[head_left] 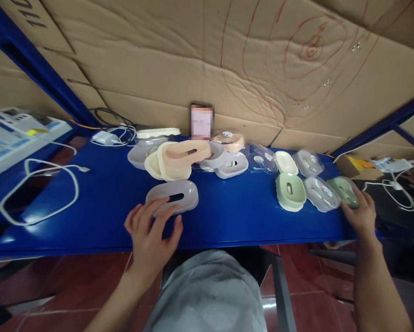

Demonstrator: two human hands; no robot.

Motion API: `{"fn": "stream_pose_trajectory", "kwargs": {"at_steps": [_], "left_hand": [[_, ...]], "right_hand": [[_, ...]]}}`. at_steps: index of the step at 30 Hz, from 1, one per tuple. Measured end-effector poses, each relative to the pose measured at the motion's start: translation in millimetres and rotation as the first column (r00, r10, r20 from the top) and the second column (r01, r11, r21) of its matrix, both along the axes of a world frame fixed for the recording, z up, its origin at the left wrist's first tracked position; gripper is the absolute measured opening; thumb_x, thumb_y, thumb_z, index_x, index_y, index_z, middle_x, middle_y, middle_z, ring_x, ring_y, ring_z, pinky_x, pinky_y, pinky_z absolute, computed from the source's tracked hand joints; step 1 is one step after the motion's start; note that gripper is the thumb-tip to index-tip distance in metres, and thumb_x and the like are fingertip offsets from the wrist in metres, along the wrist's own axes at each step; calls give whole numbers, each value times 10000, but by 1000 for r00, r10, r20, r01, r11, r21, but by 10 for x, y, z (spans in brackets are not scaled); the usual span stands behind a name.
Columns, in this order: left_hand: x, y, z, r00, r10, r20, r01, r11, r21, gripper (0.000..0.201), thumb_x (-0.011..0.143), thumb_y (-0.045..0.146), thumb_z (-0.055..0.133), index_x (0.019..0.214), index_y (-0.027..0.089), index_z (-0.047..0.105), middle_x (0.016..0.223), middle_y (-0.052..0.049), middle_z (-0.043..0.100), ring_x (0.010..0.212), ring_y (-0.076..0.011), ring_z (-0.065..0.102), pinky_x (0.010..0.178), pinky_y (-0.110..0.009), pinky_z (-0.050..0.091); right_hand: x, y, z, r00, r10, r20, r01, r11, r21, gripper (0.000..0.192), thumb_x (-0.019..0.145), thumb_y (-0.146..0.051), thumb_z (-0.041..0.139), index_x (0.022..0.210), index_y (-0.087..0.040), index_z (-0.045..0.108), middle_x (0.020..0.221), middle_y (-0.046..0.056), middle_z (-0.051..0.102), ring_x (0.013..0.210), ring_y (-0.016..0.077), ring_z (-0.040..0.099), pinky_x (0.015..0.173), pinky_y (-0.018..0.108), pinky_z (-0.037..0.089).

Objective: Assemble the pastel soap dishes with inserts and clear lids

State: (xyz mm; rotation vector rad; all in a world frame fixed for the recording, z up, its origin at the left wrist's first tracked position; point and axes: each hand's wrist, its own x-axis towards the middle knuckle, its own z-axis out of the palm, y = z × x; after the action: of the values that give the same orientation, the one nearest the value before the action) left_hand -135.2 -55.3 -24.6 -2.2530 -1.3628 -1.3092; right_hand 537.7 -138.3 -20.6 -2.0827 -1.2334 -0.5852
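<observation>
My left hand [150, 230] rests on the near edge of a pale lilac oval tray [174, 196] with a slot in its middle, fingers spread over it. My right hand [359, 213] reaches to the table's right end and closes on a green oval piece under a clear lid [343, 190]. Beside it lie a clear lidded piece [319, 193] and a stack of green oval trays [290, 191]. Behind my left hand sits a heap of cream, pink and lilac trays [179, 159].
The blue table [106, 203] stands against a cardboard wall. A white cable [37, 193] loops at its left, a charger with cords [106, 136] at the back left. A phone [201, 121] leans upright on the cardboard. Clear lids [262, 159] lie mid-right. Boxes sit at far left and right.
</observation>
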Motion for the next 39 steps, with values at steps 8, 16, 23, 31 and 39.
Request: {"fn": "stream_pose_trajectory", "kwargs": {"at_steps": [8,16,23,31,39], "left_hand": [[-360,111,-165,999,38,-34,-45,973,-226,313,1032,309,669,1328,210,681,1400,-192,667,1293,-383,647,1100,-577,496],[-199,-105,-125,998,-25,51,28,998,-64,291,945,131,745,1211,247,725,1347,-134,675,1256,-324,661,1081,-508,534],[155,-389,-92,904,-417,99,428,891,-151,325,949,25,680,1207,222,703,1265,-120,687,1158,-258,687,979,-418,592],[596,-205,-9,778,-626,-57,554,726,-408,446,1054,198,608,1497,243,587,1547,-157,582,1347,-315,631,1100,-513,580],[757,23,104,749,-654,-108,555,708,-436,574,1057,269,657,1604,263,484,1717,-153,426,1586,-344,434,1238,-558,491]], "right_hand": [[-461,-173,159,992,104,76,-103,995,-14,616,1072,-606,417,1551,-248,565,1502,241,612,1489,450,506,1169,650,412],[-2480,151,-31,946,298,131,-257,931,-260,701,983,-636,673,1554,-247,556,1634,204,510,1473,439,524,1145,640,495],[-2505,143,-110,926,340,-164,-356,932,-75,520,951,-620,720,1303,-238,695,1431,176,630,1357,386,620,1146,632,522],[-2845,-135,-11,697,601,-391,-695,701,-163,477,984,-435,741,1428,-315,614,1603,126,559,1529,354,507,1231,633,457],[-3122,-68,20,548,743,-384,-835,460,-301,498,985,-410,741,1451,-308,597,1681,117,483,1609,360,392,1249,650,444]]}}
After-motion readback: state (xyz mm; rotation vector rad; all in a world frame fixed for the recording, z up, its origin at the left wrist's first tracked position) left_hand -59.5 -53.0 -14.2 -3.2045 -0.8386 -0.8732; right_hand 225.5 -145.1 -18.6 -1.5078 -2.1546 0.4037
